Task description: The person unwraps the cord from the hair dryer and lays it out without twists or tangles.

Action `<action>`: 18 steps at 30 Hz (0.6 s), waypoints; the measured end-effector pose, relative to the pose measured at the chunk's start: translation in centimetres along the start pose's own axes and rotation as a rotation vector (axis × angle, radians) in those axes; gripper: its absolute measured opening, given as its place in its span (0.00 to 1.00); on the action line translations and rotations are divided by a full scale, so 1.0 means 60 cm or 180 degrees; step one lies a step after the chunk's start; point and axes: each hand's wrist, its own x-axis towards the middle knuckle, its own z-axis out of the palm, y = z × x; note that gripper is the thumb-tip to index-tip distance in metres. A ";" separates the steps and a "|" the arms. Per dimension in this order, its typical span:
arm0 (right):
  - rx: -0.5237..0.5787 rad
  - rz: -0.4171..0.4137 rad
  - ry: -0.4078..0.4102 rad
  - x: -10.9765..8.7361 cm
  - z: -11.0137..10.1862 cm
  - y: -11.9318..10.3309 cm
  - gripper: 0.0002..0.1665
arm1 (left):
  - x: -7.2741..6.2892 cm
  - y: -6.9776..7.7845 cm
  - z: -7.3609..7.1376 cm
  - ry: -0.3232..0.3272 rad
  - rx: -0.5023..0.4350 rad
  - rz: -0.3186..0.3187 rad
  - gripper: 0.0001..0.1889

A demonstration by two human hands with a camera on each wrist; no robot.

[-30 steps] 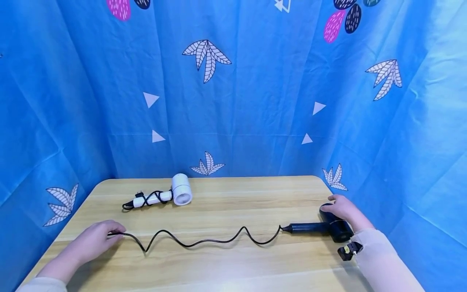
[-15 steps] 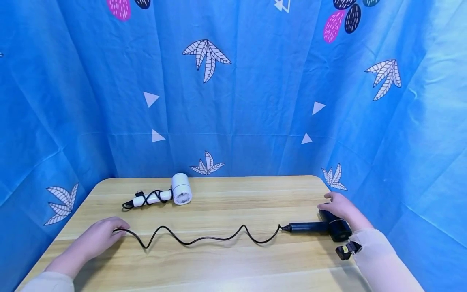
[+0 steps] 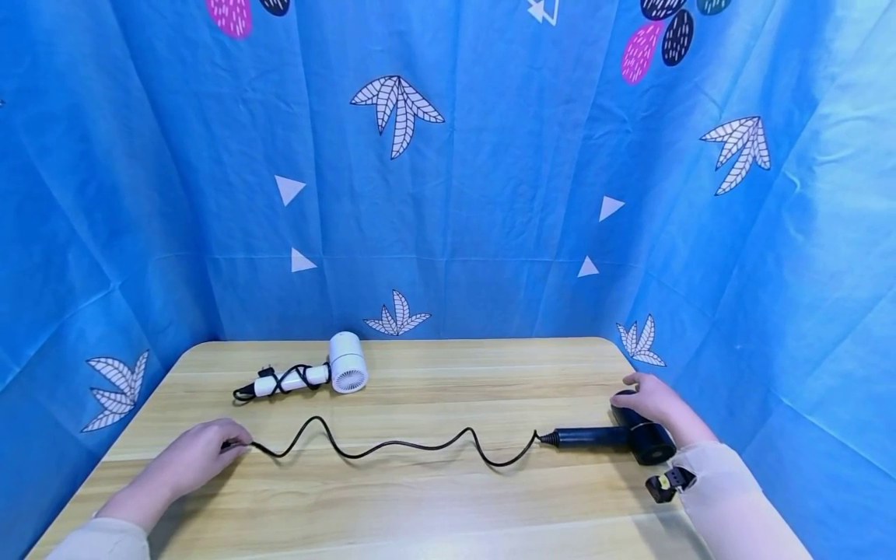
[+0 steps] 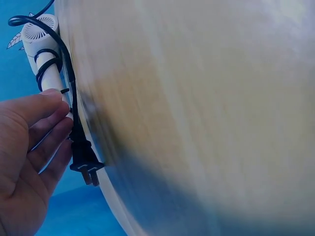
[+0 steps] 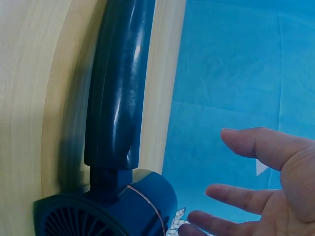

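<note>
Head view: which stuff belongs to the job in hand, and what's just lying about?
In the job:
- black cord, pinched near its plug by the left hand
- black hair dryer, on the cord's other end; right hand at its barrel, contact unclear

Apparently just lying about:
- white hair dryer, near the table's far edge, held by neither hand

In the head view the bare left hand (image 3: pixel 203 455) covers much of the black two-pin plug (image 4: pixel 83 153), and the bare right hand (image 3: pixel 654 398) hides part of the black plastic hair dryer (image 3: pixel 613 437). The right wrist view crops that dryer's handle and barrel. In the left wrist view the thin black cord (image 4: pixel 67 58) exits above, and the pale wooden surface (image 4: pixel 197 98) blurs.
</note>
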 end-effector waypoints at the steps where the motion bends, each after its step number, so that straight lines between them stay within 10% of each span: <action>1: 0.0008 0.0009 -0.0005 0.000 0.000 0.000 0.41 | 0.000 0.001 0.000 -0.0010 0.0002 -0.0012 0.06; 18: 0.0049 0.0034 -0.0049 -0.001 -0.002 -0.004 0.41 | -0.002 0.005 -0.010 -0.0182 -0.0130 -0.0250 0.05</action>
